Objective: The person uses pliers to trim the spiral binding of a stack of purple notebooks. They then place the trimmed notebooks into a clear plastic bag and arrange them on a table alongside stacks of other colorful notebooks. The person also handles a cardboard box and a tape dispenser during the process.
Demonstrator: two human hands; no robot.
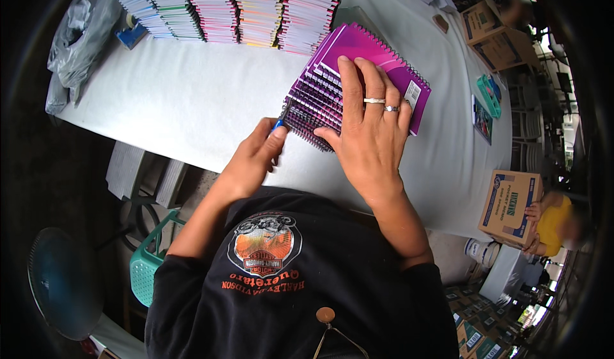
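Observation:
A fanned stack of purple spiral notebooks [409, 81] lies on the white-covered table, its dark coils stepped toward me. My right hand [374, 129] rests on the stack with the fingers stretched over the top cover and the thumb out beside the coils. My left hand [257, 151] is closed around a small blue-handled tool [278, 124]. Its dark tip touches the left corner of the coils; most of the tool is hidden in the fingers, so its exact kind does not show.
Tall rows of stacked spiral notebooks [208, 7] stand at the back left, beside a grey plastic bag [83, 36] and a blue tape dispenser [132, 34]. A green tray [489, 95] sits at the right. Beyond the table, a person in yellow [555, 228] holds a cardboard box [510, 205]. A green stool [150, 263] is at left.

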